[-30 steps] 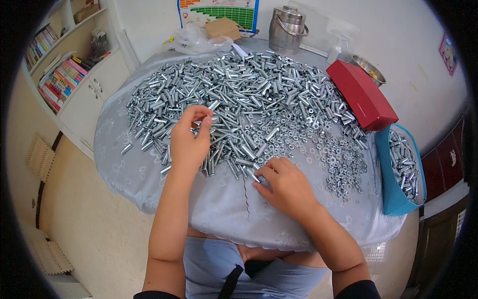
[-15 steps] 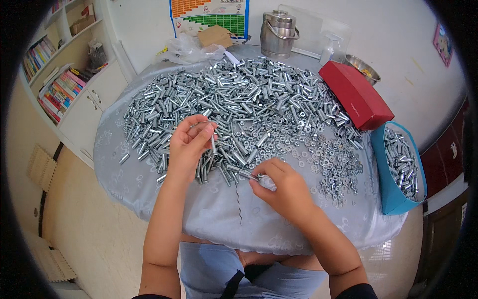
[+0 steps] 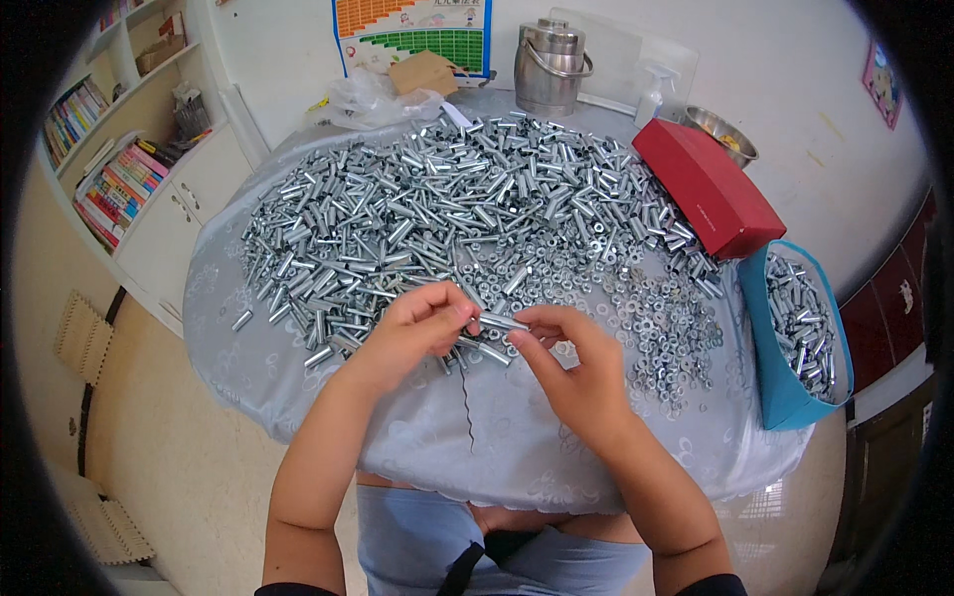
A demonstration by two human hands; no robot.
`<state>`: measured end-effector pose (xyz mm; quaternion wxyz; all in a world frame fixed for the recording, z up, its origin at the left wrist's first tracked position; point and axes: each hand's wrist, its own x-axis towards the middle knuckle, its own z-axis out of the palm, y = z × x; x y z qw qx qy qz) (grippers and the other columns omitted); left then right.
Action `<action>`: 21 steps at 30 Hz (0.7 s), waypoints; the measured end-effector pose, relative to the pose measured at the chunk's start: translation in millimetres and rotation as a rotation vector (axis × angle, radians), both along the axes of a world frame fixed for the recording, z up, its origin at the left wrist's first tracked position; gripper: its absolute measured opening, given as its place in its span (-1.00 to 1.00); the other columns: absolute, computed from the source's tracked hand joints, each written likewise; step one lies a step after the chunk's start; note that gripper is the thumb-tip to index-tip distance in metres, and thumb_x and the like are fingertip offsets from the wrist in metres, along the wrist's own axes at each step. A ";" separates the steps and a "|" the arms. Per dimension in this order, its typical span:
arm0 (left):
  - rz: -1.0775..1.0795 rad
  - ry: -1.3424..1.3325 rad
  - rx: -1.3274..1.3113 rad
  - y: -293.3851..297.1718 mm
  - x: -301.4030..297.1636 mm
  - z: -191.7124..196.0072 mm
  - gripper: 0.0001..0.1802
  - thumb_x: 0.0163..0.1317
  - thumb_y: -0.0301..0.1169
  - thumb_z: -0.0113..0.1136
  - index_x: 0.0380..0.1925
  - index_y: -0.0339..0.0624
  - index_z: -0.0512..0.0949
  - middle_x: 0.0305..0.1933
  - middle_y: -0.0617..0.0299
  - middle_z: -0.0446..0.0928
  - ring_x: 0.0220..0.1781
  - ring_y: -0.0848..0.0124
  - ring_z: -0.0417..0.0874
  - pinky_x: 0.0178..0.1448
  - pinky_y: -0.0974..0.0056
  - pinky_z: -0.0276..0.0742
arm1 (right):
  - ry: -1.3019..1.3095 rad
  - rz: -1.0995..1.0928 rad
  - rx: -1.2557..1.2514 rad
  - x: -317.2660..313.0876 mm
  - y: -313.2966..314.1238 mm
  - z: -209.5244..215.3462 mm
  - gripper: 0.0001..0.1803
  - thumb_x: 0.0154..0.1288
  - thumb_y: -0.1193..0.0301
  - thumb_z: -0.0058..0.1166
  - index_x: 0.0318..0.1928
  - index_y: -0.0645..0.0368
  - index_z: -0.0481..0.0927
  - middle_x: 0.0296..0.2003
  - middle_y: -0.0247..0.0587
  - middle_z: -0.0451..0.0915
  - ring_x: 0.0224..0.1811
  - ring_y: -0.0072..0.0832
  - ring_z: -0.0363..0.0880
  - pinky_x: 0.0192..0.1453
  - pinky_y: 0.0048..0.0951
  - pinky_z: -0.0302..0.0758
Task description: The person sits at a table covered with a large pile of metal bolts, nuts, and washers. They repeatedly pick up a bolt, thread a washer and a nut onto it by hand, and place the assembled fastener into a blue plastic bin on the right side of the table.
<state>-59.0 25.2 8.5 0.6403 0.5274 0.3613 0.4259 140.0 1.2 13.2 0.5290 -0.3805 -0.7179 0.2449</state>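
Over the near edge of a metal heap, my two hands meet at a short shiny metal sleeve [image 3: 502, 322]. My left hand [image 3: 419, 328] pinches its left end between thumb and fingers. At the other end, the thumb and fingertips of my right hand [image 3: 579, 366] close on it. Whether a bolt sits inside the sleeve is hidden by my fingers. Just below, another metal sleeve [image 3: 487, 351] lies at the heap's edge. Behind my hands spreads the large pile of metal sleeves and bolts [image 3: 397, 194], and loose nuts and washers [image 3: 661, 338] lie to the right.
A patterned grey tablecloth [image 3: 556, 452] covers the round table. At the right stand a red box [image 3: 708, 189] and a blue fabric bin [image 3: 785, 392] full of metal parts. A steel pot [image 3: 549, 74], a plastic bag [image 3: 373, 99] and a spray bottle [image 3: 652, 97] sit at the back.
My left hand has come down and right, to my right hand. My right hand has risen slightly, and both now hold one sleeve end to end.
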 end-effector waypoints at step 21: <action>0.092 0.246 0.108 -5.6 9.7 -5.6 -0.78 0.32 -0.25 -0.03 -0.41 -0.14 0.44 -0.51 0.38 0.43 -0.59 0.69 0.26 -0.52 0.55 0.12 | -0.131 0.067 0.086 0.7 1.3 3.5 -0.83 0.10 0.51 0.16 -0.25 0.23 0.58 -0.38 -0.12 0.58 -0.35 -0.27 0.57 -0.26 -0.36 0.48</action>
